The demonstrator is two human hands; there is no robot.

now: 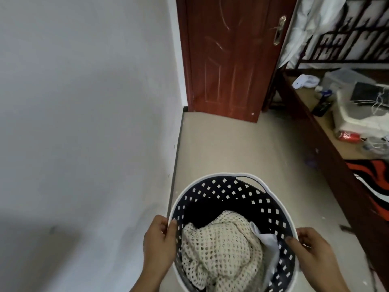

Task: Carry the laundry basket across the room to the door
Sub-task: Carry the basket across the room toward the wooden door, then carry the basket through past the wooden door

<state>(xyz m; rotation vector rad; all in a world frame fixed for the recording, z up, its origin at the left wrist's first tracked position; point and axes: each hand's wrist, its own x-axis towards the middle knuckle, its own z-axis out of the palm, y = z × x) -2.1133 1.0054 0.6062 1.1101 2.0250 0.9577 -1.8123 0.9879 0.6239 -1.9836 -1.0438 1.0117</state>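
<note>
Both hands, left hand (160, 241) and right hand (313, 249), clamp the laundry basket (231, 180) rim; it should stay level heading straight for the door (227, 60).

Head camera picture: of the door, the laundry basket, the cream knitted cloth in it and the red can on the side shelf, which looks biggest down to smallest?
1. Door
2. Laundry basket, though it is nearest the camera, which enlarges it
3. Cream knitted cloth
4. Red can, clearly smallest
</note>
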